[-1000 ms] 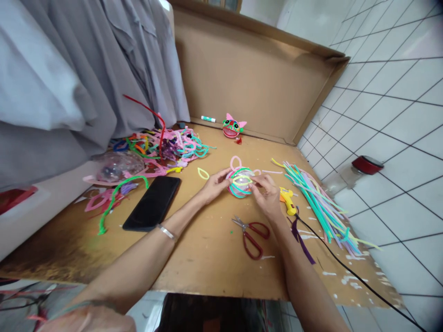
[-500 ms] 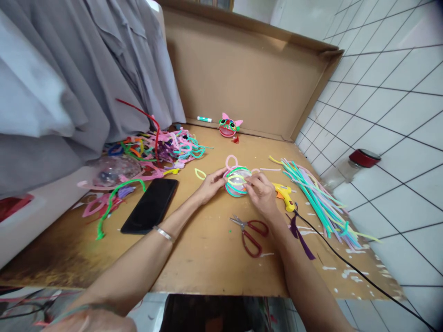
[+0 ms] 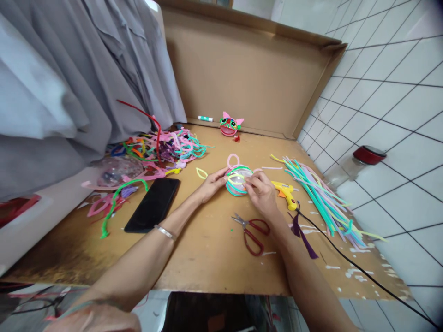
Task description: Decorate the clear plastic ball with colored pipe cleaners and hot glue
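Observation:
Between my hands is a clear round ball (image 3: pixel 236 189) banded with green and pink pipe cleaners, a pink loop (image 3: pixel 233 160) standing at its top. My left hand (image 3: pixel 213 186) grips the ball's left side, fingers closed against it. At the ball's right front, my right hand (image 3: pixel 261 189) pinches the end of a yellow leaf-shaped pipe-cleaner loop (image 3: pixel 236 175), which lies across the front of the ball. Another yellow loop (image 3: pixel 201 173) rests on the table left of my left hand. Red-handled scissors (image 3: pixel 254 234) lie open below the ball.
A yellow glue gun (image 3: pixel 287 194) with a black cord lies right of my right hand, near a bundle of pipe cleaners (image 3: pixel 316 198). At left are a black phone (image 3: pixel 152 206) and a tangled pipe-cleaner heap (image 3: pixel 173 145). A finished animal-face ball (image 3: pixel 229 126) stands by the cardboard (image 3: pixel 249 78).
Both hands stay almost in place, holding the ball and the yellow loop. The whole view has shifted slightly.

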A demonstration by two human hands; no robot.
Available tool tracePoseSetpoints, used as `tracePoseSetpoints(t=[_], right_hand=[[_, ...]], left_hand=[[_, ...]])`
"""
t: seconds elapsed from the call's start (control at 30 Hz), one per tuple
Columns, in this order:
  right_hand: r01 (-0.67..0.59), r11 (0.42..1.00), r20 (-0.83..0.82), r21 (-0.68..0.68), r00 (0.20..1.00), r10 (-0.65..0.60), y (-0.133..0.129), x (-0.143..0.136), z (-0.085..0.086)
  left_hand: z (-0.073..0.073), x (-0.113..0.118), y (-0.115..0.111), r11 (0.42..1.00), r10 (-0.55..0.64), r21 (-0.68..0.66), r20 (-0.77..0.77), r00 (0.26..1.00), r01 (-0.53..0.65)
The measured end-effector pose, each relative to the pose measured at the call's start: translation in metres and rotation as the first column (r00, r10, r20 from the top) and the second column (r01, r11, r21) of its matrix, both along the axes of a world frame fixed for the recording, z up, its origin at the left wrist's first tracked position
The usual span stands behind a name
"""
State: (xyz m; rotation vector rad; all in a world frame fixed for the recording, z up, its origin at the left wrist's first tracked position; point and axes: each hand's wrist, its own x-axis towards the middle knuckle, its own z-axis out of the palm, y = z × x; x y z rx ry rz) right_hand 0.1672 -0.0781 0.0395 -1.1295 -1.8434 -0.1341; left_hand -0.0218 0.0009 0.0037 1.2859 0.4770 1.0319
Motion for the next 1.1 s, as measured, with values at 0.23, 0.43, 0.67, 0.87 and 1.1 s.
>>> tracePoseSetpoints(t=[0.23, 0.43, 0.67, 0.87, 1.1], right_hand=[[0.035, 0.999, 0.034, 0.026, 0.999, -0.036, -0.0016, -0.0034, -0.0001], [0.059, 0.998, 0.044, 0.026, 0.997, -0.060, -0.0026, -0.0036, 0.0014], [0.047, 0.998, 0.026, 0.029, 0.999, -0.048, -0.0016, -0.0014, 0.0019], [0.021, 1.000, -0.009, 0.017, 1.000, -0.021, -0.0022, -0.0026, 0.0039], [0.000, 1.000, -0.121, -0.028, 0.993, -0.003, 0.0008, 0.0004, 0.0019]], left_hand=[[-0.0021, 0.0011, -0.0007, 0.988, -0.071, -0.132, 0.084, 0.994, 0.082], [0.0006, 0.0027, -0.0001, 0.980, -0.069, -0.176, 0.144, 0.987, 0.094], [0.0037, 0.0044, -0.0016, 0.978, -0.097, -0.165, 0.166, 0.981, 0.125], [-0.0003, 0.0039, -0.0006, 0.987, -0.084, -0.127, 0.130, 0.988, 0.101], [-0.0060, 0.0032, 0.0016, 0.995, -0.056, -0.072, 0.083, 0.995, 0.062]])
